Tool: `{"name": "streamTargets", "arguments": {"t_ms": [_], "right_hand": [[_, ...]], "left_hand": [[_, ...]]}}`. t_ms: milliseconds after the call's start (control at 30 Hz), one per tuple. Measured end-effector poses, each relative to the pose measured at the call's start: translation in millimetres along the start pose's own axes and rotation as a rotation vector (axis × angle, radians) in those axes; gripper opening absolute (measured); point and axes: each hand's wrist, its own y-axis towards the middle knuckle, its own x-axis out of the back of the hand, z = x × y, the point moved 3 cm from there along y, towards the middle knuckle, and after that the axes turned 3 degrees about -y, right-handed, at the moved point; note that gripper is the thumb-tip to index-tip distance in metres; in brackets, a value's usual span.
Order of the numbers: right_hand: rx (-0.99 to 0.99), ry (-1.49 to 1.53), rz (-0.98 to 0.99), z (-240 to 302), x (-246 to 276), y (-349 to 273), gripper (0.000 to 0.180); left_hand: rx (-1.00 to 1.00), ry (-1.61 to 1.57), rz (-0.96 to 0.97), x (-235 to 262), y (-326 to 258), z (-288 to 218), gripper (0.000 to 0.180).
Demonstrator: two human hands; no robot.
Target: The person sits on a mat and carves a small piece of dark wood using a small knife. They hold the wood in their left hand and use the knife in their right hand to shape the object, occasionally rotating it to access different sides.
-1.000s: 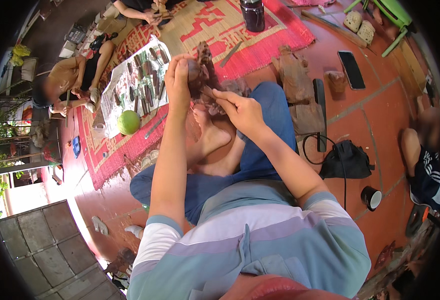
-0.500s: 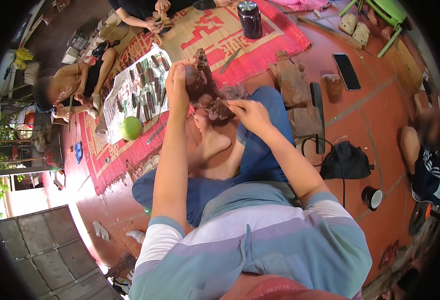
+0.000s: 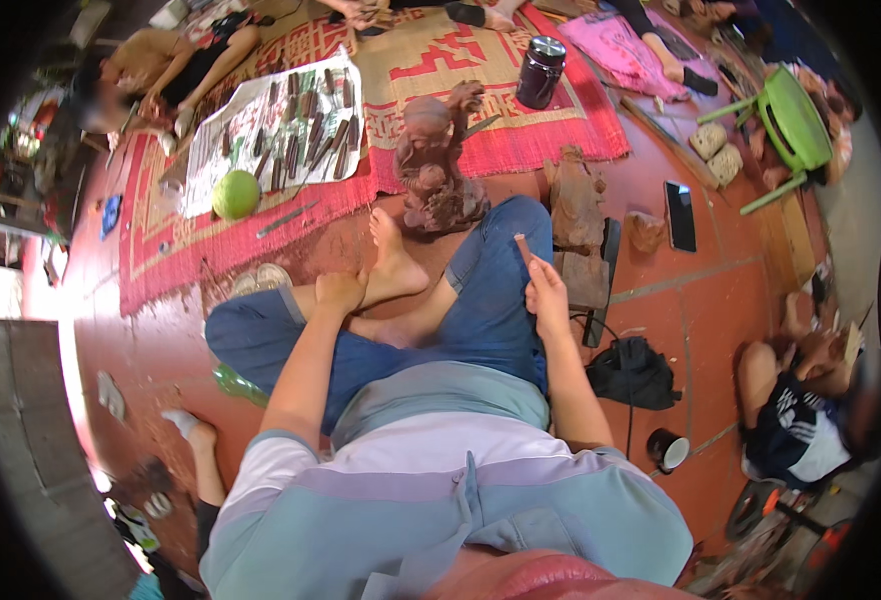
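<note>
I sit cross-legged on the floor in blue jeans. My left hand [image 3: 341,293] rests closed on my bare ankle, with nothing in it. By my right knee, my right hand [image 3: 544,291] is shut on a small wooden-handled carving tool [image 3: 524,248] that points up. A reddish-brown carved wooden figure [image 3: 436,165] stands upright on the floor just beyond my foot [image 3: 393,260], with neither hand touching it.
A red patterned mat [image 3: 481,100] holds a white cloth with several chisels [image 3: 306,125], a green round fruit [image 3: 236,193] and a dark jar [image 3: 541,72]. Wood blocks [image 3: 576,215], a phone [image 3: 680,215], a black bag [image 3: 633,372] and a cup [image 3: 669,450] lie right. Other people sit around.
Both hands have left the carved figure and drawn back toward my legs. The left hand dropped onto my ankle; the right came back beside my knee with the tool.
</note>
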Motion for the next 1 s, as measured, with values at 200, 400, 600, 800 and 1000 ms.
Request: {"name": "streamTargets", "arguments": {"t_ms": [200, 400, 600, 800, 1000], "right_hand": [[0.106, 0.064, 0.073, 15, -27, -9, 0.036], [0.214, -0.137, 0.130, 25, -45, -27, 0.035], [0.752, -0.434, 0.063, 95, -104, 3, 0.033], [0.873, -0.934, -0.081, 67, -114, 26, 0.025], [0.633, -0.958, -0.063, 86, -121, 11, 0.021]], "left_hand": [[0.131, 0.063, 0.135, -4, -4, 0, 0.052], [0.090, 0.072, 0.072, 8, -17, -2, 0.048], [0.009, 0.083, 0.154, 9, -25, -15, 0.046], [-0.021, 0.064, 0.028, 18, -26, -25, 0.040], [-0.125, -0.875, -0.268, 14, -29, -26, 0.014]]}}
